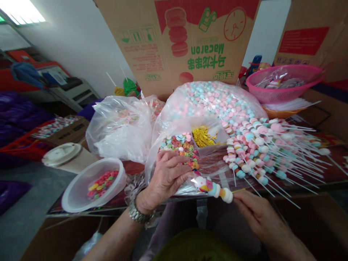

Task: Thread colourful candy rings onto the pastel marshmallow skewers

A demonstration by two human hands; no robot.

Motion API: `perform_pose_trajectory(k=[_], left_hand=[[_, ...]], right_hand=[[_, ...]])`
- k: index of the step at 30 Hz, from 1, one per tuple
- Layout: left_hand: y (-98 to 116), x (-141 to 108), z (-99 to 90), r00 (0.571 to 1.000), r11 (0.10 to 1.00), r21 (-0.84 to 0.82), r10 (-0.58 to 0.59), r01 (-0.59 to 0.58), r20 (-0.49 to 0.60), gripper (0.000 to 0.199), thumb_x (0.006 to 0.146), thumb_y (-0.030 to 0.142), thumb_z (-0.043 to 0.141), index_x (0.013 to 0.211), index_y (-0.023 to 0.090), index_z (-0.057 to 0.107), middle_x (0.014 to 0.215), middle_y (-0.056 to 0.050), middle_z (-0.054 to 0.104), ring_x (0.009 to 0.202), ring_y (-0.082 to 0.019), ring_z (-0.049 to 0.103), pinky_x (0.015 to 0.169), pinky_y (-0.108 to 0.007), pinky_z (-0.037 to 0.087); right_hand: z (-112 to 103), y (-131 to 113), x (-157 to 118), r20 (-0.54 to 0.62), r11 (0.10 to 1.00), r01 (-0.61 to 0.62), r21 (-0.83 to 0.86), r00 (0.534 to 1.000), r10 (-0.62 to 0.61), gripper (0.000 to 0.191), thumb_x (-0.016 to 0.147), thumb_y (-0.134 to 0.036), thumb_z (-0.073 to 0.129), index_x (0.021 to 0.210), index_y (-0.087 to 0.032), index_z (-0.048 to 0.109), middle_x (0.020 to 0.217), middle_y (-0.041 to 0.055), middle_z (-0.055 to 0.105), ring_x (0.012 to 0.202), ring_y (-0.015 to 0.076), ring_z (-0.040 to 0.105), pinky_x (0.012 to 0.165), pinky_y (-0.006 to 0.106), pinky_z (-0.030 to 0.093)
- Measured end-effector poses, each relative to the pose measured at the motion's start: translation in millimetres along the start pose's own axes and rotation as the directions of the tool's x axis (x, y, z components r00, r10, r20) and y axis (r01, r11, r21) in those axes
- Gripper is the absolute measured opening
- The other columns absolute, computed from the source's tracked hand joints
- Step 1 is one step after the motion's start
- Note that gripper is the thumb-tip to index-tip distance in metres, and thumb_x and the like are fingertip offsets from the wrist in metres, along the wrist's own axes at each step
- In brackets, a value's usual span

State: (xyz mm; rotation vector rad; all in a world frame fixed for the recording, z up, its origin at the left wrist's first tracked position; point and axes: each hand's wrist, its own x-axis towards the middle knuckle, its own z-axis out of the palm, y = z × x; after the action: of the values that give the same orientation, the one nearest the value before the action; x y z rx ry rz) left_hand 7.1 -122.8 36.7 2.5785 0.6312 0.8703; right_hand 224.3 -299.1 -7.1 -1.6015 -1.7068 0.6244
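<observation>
My right hand [252,210] is closed on the right end of a candy skewer [213,189], just beyond its last white piece. The skewer lies nearly level, with white, blue and yellowish pieces and a printed piece toward its left end. At that left end is my left hand [168,174], its fingers bent over a heap of small colourful ring candies [187,146]; what its fingertips hold, if anything, is hidden. Behind the skewer, gold twist ties [203,136] fill a clear compartment. Many finished skewers [258,148] are piled at the right.
A large bag of pastel candies [214,101] stands behind the compartments. At the left are a clear bag [122,127], a plastic bowl [66,195] and a lidded cup [63,156]. A pink basket [285,92] sits back right, before a tall carton [174,43].
</observation>
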Motion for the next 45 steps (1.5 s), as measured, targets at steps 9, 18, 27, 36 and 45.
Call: perform_pose_trajectory(k=[9,18,27,36,45], left_hand=[[31.7,11.2,56.1,0.643,-0.171,-0.970,-0.727,0.174,0.243,0.049,0.074,0.049,0.067,0.113,0.024,0.051,0.089,-0.002,0.065,0.073,-0.016,0.065,0.076,-0.036,0.052],[30.2,14.7,67.7,0.510,-0.341,-0.926,-0.775,0.158,0.373,0.034,0.072,0.048,0.069,0.076,0.017,0.056,0.050,0.006,0.052,0.046,-0.010,0.053,0.058,-0.026,0.050],[61.9,-9.8,95.7,0.539,-0.306,-0.894,-0.716,0.329,0.443,0.033,0.068,0.047,0.072,0.072,0.016,0.060,0.064,0.000,0.063,0.067,-0.016,0.062,0.074,-0.030,0.048],[31.1,4.0,65.5,0.569,-0.422,-0.873,-0.666,0.245,0.482,0.031,0.070,0.042,0.072,0.083,0.016,0.061,0.059,0.001,0.062,0.057,-0.015,0.061,0.069,-0.032,0.051],[56.0,-12.8,54.8,0.753,0.179,-0.813,-0.523,0.554,0.398,0.045,0.089,0.052,0.041,0.075,0.015,0.062,0.068,-0.003,0.064,0.067,-0.016,0.060,0.068,-0.029,0.048]], right_hand=[[50.0,-22.9,26.1,-0.023,0.935,-0.152,0.320,0.985,0.168,0.030,0.091,-0.033,0.040,0.070,-0.018,0.054,0.059,-0.0035,0.051,0.055,0.0107,0.047,0.050,0.020,0.036],[66.0,-21.1,33.3,-0.074,0.956,-0.115,0.270,0.987,0.140,0.026,0.091,-0.030,0.040,0.080,-0.017,0.060,0.075,0.0044,0.064,0.070,0.0163,0.059,0.065,0.024,0.044],[74.0,-23.1,39.5,-0.189,0.972,-0.084,0.217,0.974,0.126,0.032,0.093,-0.030,0.032,0.092,-0.019,0.062,0.085,0.0084,0.068,0.075,0.0189,0.063,0.068,0.027,0.048],[60.9,-25.6,34.3,-0.129,0.991,-0.089,0.103,0.986,0.102,0.037,0.093,-0.034,0.034,0.070,-0.018,0.058,0.058,0.0016,0.060,0.052,0.0137,0.055,0.049,0.021,0.038],[53.5,-6.4,45.4,-0.137,0.988,-0.143,-0.049,0.981,0.135,0.034,0.093,-0.032,0.030,0.082,-0.018,0.059,0.066,0.0046,0.064,0.060,0.0170,0.060,0.055,0.024,0.039]])
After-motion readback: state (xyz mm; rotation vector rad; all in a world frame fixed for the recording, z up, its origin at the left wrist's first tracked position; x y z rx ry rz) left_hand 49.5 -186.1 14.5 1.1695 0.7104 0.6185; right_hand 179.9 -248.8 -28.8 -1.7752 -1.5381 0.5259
